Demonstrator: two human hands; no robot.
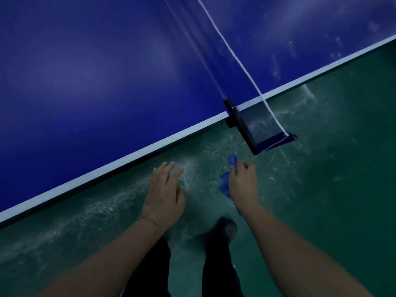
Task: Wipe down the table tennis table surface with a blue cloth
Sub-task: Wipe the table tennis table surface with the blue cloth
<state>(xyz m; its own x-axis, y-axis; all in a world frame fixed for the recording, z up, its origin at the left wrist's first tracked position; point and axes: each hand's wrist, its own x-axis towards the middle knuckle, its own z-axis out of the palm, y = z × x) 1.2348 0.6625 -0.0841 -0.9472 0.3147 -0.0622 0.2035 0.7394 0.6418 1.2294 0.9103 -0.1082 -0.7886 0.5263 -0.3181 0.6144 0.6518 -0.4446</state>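
Right hand (pixel 242 183) is gripping the blue cloth (pixel 225 185), bunched, over the floor just below the net post (pixel 242 123), off the table (pixel 107 82). Left hand (pixel 165 194) is hovering fingers straight, holding nothing, left of the post, near the table edge.

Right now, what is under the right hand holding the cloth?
Under the right hand and its blue cloth lies only the green floor, speckled with pale marks; they are off the table, beside the net post. The hand hides most of the cloth.
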